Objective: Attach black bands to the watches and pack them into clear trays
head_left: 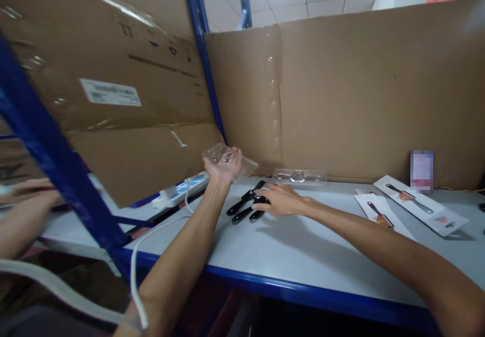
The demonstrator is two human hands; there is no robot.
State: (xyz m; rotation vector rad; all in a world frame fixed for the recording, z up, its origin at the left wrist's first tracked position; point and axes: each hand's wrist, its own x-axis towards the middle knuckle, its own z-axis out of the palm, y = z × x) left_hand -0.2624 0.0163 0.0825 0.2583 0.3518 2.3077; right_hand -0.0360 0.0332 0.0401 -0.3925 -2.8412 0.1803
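My left hand (pixel 223 165), palm turned up, holds a clear plastic blister shell (pixel 244 166) near the back left corner of the shelf. Several black-handled tools (pixel 242 210) lie in a loose pile on the grey shelf top; their working ends are hard to make out. Over the right side of this pile reaches my right hand (pixel 282 199), thumb and fingers apart at the tools. Whether its fingertips touch one, I cannot tell. Behind it, against the cardboard, lies another clear blister shell (pixel 299 176).
Two printed cards (pixel 420 205) (pixel 379 215) lie at right, beside a small upright blurred item (pixel 422 171). A white power strip (pixel 178 190) with cables runs along the left. A blue post (pixel 76 160) separates another person's arm (pixel 30 210). Cardboard walls (pixel 359 89) enclose the shelf.
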